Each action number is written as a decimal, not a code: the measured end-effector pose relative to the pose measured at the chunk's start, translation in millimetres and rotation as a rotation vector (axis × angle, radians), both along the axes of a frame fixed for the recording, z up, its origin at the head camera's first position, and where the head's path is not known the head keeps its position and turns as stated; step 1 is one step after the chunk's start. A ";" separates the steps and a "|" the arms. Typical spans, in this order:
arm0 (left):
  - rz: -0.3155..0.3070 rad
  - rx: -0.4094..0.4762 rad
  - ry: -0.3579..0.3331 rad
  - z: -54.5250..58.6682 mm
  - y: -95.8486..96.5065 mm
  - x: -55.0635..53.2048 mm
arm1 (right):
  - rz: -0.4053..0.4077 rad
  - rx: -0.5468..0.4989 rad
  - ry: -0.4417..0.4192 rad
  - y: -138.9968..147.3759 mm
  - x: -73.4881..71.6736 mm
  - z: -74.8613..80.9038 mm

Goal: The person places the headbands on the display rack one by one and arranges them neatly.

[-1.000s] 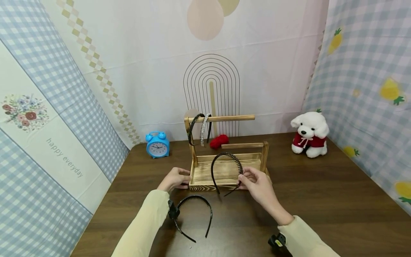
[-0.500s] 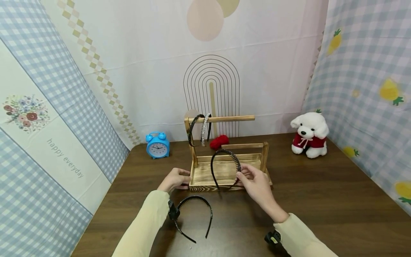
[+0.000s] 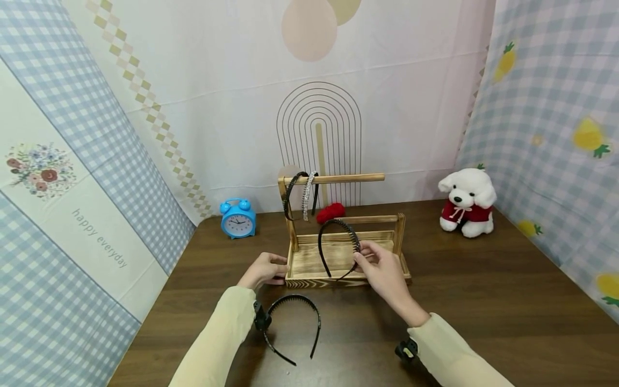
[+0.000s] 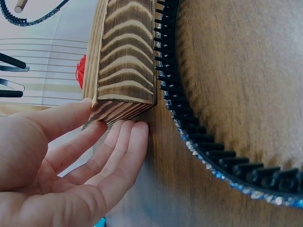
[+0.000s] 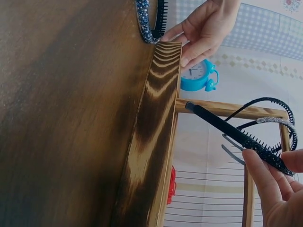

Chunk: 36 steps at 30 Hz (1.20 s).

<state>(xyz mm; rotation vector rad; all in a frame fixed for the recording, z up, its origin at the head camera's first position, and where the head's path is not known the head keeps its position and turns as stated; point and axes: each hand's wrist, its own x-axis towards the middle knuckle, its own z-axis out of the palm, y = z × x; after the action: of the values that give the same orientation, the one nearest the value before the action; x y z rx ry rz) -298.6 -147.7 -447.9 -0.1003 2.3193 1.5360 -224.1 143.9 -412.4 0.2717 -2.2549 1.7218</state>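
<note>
My right hand (image 3: 384, 269) pinches one side of a black toothed headband (image 5: 222, 125) between thumb and fingers. The headband stands upright over the front of a wooden rack's tray (image 3: 319, 282), ends pointing down. My left hand (image 3: 265, 270) touches the tray's left end, its fingers fairly straight against the outer wall and the thumb at the rim. Another black headband with glittery trim (image 4: 189, 127) lies on the table in front of the tray. A black headband (image 3: 286, 198) and a silver sparkly headband (image 3: 306, 199) hang at the left of the rack's upper bar (image 3: 353, 178).
A lower bar (image 3: 372, 219) juts leftward from the rack's right post. Behind the rack lies a red fuzzy bundle (image 3: 330, 213). A blue alarm clock (image 3: 238, 221) stands back left, a white plush dog (image 3: 466, 201) back right. Patterned cloths surround the table (image 3: 483, 290).
My right hand has moved the headband slightly up and away from me, and a little to the left. The left hand stays at the tray's end.
</note>
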 end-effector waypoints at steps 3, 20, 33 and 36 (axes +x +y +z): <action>0.000 0.000 0.002 -0.1 -0.1 -0.1 | -0.013 0.025 0.013 -0.9 -1.4 0.1; -0.002 -0.006 -0.003 1.6 -0.3 0.1 | -0.036 -0.001 -0.011 -10.7 -13.1 3.2; 0.005 0.006 0.000 2.7 0.4 3.6 | -0.071 0.021 0.023 -12.1 -16.1 3.3; 0.004 0.004 0.000 2.9 1.2 3.9 | -0.084 0.029 0.026 -10.6 -16.2 2.4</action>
<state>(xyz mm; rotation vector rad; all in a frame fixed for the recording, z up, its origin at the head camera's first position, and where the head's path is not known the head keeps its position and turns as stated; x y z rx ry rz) -294.7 -146.5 -445.0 -0.1036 2.3169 1.5420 -240.4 133.3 -410.0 0.2011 -2.2417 1.6349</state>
